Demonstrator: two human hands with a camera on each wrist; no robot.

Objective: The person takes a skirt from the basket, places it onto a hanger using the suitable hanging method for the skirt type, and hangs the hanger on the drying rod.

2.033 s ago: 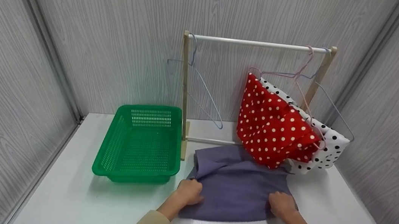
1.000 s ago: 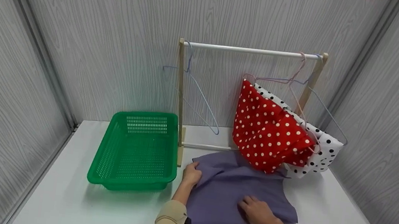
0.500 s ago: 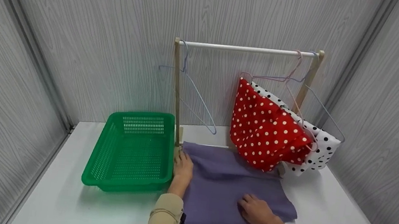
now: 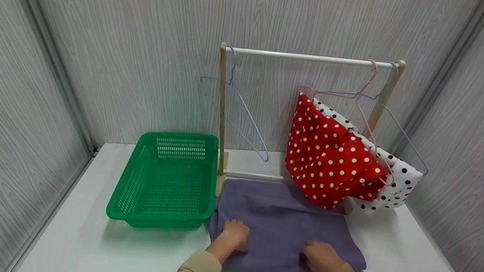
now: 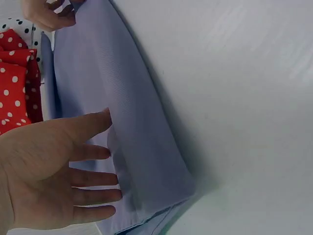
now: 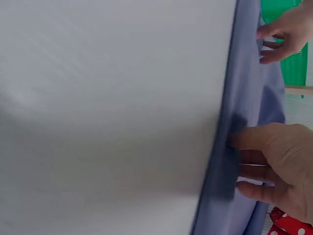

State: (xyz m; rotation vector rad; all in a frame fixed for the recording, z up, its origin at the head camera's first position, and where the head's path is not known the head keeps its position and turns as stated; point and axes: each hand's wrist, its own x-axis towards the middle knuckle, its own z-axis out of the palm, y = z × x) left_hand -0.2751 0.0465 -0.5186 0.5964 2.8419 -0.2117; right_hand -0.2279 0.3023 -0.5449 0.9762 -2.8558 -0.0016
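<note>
A plain purple cloth (image 4: pixel 276 232) lies spread on the white table, its rear part under the hanging red cloth. Over its left front part is my left hand (image 4: pixel 234 234); the left wrist view has this hand's fingers (image 5: pixel 98 197) fairly straight and spread, thumb tip against the cloth. Toward the right front, my right hand (image 4: pixel 321 258) rests on the same cloth. In the right wrist view its thumb touches a fold near the front edge, apart from the lightly bent fingers (image 6: pixel 254 191). Layered edges (image 5: pixel 156 218) show at one corner.
A green plastic basket (image 4: pixel 158 218) stands left of the cloth. Behind is a rack with a white rail (image 4: pixel 298 57). A bare blue hanger (image 4: pixel 249 114) hangs at its left; a red dotted cloth (image 4: pixel 331 161) and a white dotted cloth (image 4: pixel 403 179) hang at its right.
My left hand went to the cloth's rear left corner, drew it out leftward and flattened it, then came back toward the front. My right hand moved inward from the right edge, then slightly right.
</note>
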